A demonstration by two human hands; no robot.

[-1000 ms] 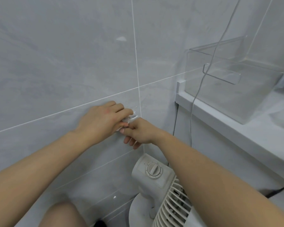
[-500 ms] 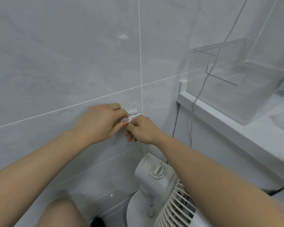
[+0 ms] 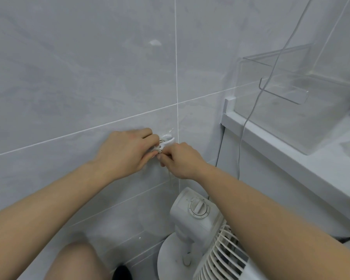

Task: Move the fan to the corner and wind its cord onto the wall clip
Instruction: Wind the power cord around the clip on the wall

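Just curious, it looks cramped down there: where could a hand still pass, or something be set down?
Bare tiled wall lies above and left of both hands. The white ledge has a free strip in front of the clear box. It is crowded at the wall clip, where the left hand and right hand pinch the cord, with the fan just below.

The white fan (image 3: 200,229) stands on its round base in the corner, floor beneath hidden; the white ledge (image 3: 281,158) at right carries a clear plastic bin (image 3: 291,110); the grey tiled wall (image 3: 79,77) bears a white clip (image 3: 168,139).
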